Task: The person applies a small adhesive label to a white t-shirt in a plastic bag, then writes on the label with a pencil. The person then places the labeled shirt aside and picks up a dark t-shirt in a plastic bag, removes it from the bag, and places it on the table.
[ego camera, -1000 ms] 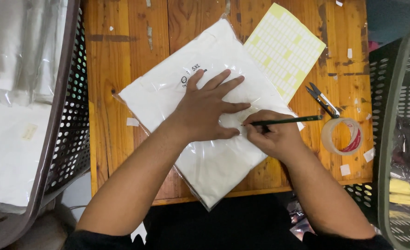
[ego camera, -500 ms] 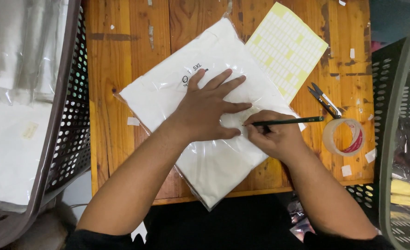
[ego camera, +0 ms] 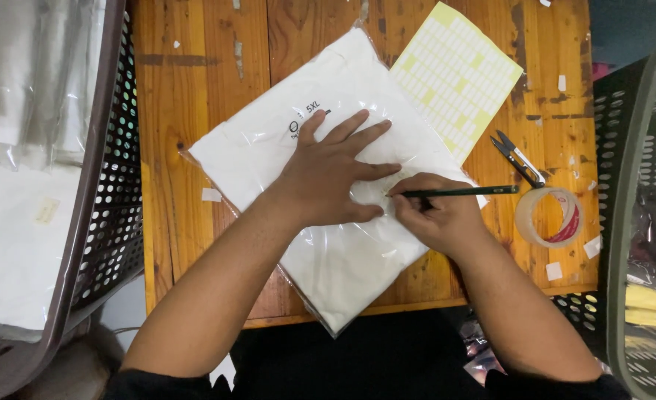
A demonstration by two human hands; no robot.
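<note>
- The right hand (ego camera: pixel 439 218) grips a dark pencil (ego camera: pixel 457 192), its tip on the clear bag.
- The left hand (ego camera: pixel 328 174) lies flat, fingers spread wide, on the bagged white garment (ego camera: pixel 328 252) at the table's (ego camera: pixel 187 133) middle, reaching its near edge.
- A tape roll (ego camera: pixel 550 216) and, it seems, small snips (ego camera: pixel 517 157) lie near the right edge.
- A yellow label sheet (ego camera: pixel 454 74) lies towards the far edge.

White bagged package (ego camera: pixel 328 252) beside yellow label sheet (ego camera: pixel 457 74)

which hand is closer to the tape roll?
Right. The right hand, holding a pencil, sits just left of the tape roll; the left hand lies flat on the bagged garment, farther away.
</note>
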